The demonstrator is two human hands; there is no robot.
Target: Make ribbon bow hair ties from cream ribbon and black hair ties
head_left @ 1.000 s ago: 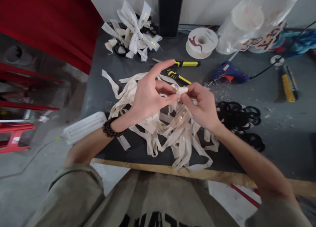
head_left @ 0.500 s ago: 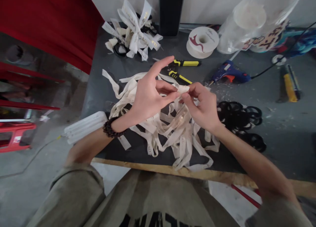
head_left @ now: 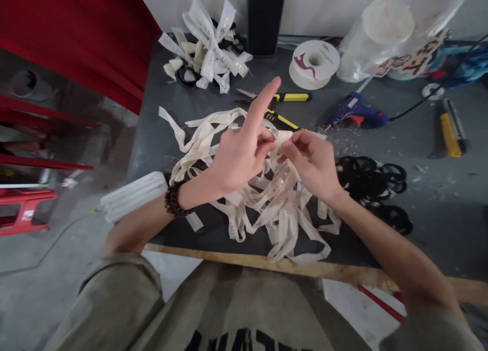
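A short stretch of cream ribbon (head_left: 282,136) is pinched between my two hands, above the middle of the table. My left hand (head_left: 244,150) grips its left side between thumb and fingers, with the index finger stretched up and away. On the other side, my right hand (head_left: 314,163) pinches the ribbon with thumb and fingertips. Beneath both hands spreads a loose heap of printed cream ribbon (head_left: 280,208), partly hidden by them. Scissors with black and yellow handles (head_left: 292,97) lie just beyond my fingers.
Ribbon bows (head_left: 208,46) are piled at the back left, near a white ribbon spool (head_left: 314,63). At the right lie a blue glue gun (head_left: 356,109), black hair ties (head_left: 366,180) and a yellow cutter (head_left: 451,129). A white plastic object (head_left: 133,196) sits at the left edge.
My left hand has turned, its index finger now pointing more upward and its thumb and other fingers closing on the ribbon. My right hand keeps its pinch almost in place.
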